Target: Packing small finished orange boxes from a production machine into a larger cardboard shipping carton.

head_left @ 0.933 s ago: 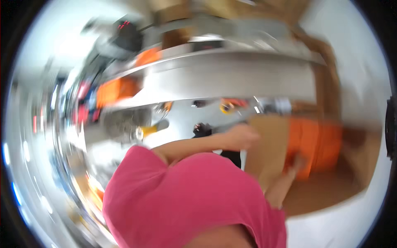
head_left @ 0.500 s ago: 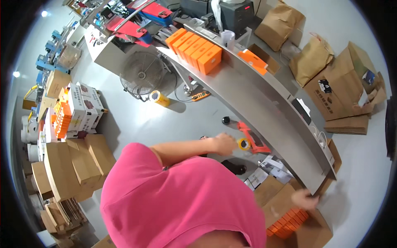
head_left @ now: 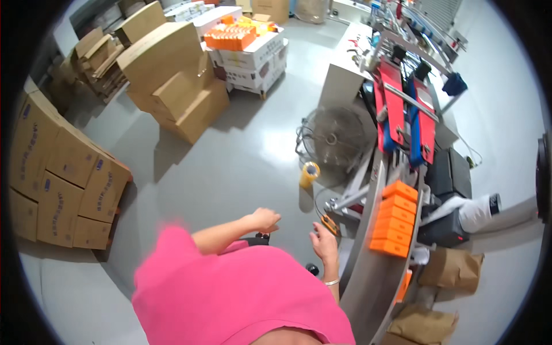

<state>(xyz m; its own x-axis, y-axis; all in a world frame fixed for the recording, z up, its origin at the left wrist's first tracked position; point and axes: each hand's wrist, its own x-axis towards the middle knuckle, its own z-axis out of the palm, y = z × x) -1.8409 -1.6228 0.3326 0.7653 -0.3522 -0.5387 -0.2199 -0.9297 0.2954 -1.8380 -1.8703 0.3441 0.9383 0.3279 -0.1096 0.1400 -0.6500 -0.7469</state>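
My left hand (head_left: pixel 264 219) is in front of my body above the grey floor, its fingers loosely curled in and nothing seen in them. To its right my right hand (head_left: pixel 325 241) is raised with thumb and fingers apart, holding nothing. A bracelet circles that wrist. Close beyond the right hand runs a long grey metal chute (head_left: pixel 357 296), and the hand appears apart from it. Several orange boxes (head_left: pixel 392 230) stand in a row on the chute. An orange power strip (head_left: pixel 329 225) lies on the floor past the right hand's fingertips.
A floor fan (head_left: pixel 332 138) and a yellow tape roll (head_left: pixel 309 175) stand ahead. Red-topped machinery (head_left: pixel 391 100) adjoins the chute's far end. Brown cartons (head_left: pixel 75 184) are stacked at left, more cartons (head_left: pixel 184 86) farther off. Paper bags (head_left: pixel 451 270) sit right of the chute.
My view has swung left, away from the chute's near end and the open carton of orange boxes. My right hand has come from above that carton to in front of my body.
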